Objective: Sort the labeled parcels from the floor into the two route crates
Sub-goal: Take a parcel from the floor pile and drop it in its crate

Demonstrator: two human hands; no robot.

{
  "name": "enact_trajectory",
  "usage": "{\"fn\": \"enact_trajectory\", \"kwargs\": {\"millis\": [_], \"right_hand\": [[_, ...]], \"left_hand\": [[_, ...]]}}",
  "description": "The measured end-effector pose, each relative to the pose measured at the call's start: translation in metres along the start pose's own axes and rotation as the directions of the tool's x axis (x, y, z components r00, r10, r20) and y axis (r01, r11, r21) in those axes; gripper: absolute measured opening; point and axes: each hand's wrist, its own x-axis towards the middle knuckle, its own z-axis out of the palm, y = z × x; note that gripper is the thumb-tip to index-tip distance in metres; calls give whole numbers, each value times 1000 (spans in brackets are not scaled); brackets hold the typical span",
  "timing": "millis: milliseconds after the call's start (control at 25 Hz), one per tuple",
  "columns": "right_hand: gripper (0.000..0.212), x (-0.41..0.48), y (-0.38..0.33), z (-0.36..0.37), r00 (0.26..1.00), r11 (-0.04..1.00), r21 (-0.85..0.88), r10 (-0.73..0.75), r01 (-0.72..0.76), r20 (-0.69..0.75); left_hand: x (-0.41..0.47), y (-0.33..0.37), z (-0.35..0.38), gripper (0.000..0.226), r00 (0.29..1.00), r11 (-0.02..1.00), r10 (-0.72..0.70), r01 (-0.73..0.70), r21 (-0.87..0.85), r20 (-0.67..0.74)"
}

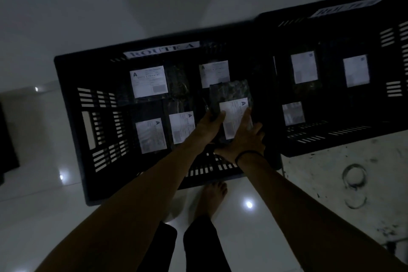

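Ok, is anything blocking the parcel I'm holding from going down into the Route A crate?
Nothing visible blocks it. The parcel, held by the left hand and right hand, is over the open Route A crate; only four parcels already inside lie below.

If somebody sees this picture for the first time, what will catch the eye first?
The left hand and the right hand hold a dark parcel with a white A label over the ROUTE A crate, in the middle. White labels of four parcels inside it shine in the dim room; a second black crate with three labelled parcels stands to its right.
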Motion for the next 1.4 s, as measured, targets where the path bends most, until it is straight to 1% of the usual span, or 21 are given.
{"fn": "enact_trajectory", "kwargs": {"millis": [80, 160, 200, 240, 280, 320, 440, 560, 640, 680, 760, 840, 920, 960, 1040, 1080, 1160, 1240, 1280, 1320, 1400], "right_hand": [[152, 10, -2, 14, 999, 999, 25, 35, -35, -2], [143, 9, -3, 30, 996, 998, 38, 49, -46, -79], [133, 5, -2, 37, 987, 1000, -9, 22, -24, -161], [121, 1, 0, 43, 969, 997, -81, -38, 19, -244], [110, -2, 4, 48, 952, 986, -149, -112, 72, -286], [101, -2, 9, 48, 947, 974, -191, -174, 124, -269], [87, 14, 31, 39, 957, 944, -227, -269, 239, -110], [77, 24, 41, 33, 931, 894, -340, -347, 291, -114], [79, 20, 40, 34, 933, 890, -347, -348, 295, -98], [80, 18, 40, 33, 936, 896, -336, -338, 289, -95], [82, 11, 40, 27, 938, 895, -340, -336, 289, -88], [80, 0, 33, 15, 939, 875, -375, -342, 307, -28], [76, -21, 17, -6, 936, 849, -405, -346, 340, 60], [73, -36, 6, -20, 935, 843, -407, -342, 351, 98], [67, -66, -18, -50, 932, 841, -400, -327, 364, 158], [64, -83, -33, -68, 926, 831, -408, -325, 377, 192], [60, -120, -72, -103, 898, 794, -423, -360, 437, 252], [59, -160, -112, -129, 845, 736, -418, -433, 533, 315], [59, -179, -133, -138, 817, 705, -413, -473, 576, 330], [59, -197, -152, -142, 792, 679, -408, -512, 610, 333], [57, -241, -192, -136, 734, 616, -400, -582, 679, 350]], "left_hand": [[12, -16, -4, 64, 999, 997, 32, -33, 65, 6], [16, -24, -7, 59, 998, 996, 65, -66, 59, 25], [17, -25, -7, 55, 997, 995, 75, -77, 60, 33], [18, -25, -7, 52, 995, 994, 89, -92, 65, 39], [19, -26, -7, 52, 995, 994, 84, -87, 73, 52], [22, -27, -7, 53, 995, 993, 80, -85, 79, 63], [30, -30, -8, 56, 996, 995, 66, -71, 75, 64], [31, -31, -6, 57, 996, 996, 63, -66, 63, 55], [27, -30, -6, 58, 998, 996, 51, -53, 73, 23], [23, -31, -5, 59, 999, 994, 50, -51, 94, 12], [12, -31, -10, 57, 998, 980, 58, -55, 190, -11], [-10, -32, -24, 52, 995, 949, 71, -46, 313, -70], [-41, -33, -46, 59, 990, 892, 22, 44, 450, -140], [-64, -28, -59, 63, 986, 836, 6, 85, 542, -165], [-108, -15, -86, 66, 981, 704, 69, 82, 705, -183], [-131, -6, -102, 69, 975, 665, 111, 73, 743, -195], [-189, 16, -136, 71, 955, 626, 185, 69, 777, -234], [-252, 30, -169, 64, 940, 582, 215, 95, 808, -265], [-279, 32, -187, 61, 925, 582, 230, 118, 804, -302], [-303, 31, -204, 62, 912, 584, 224, 157, 797, -344], [-353, 21, -242, 71, 882, 632, 180, 236, 739, -436]]}}
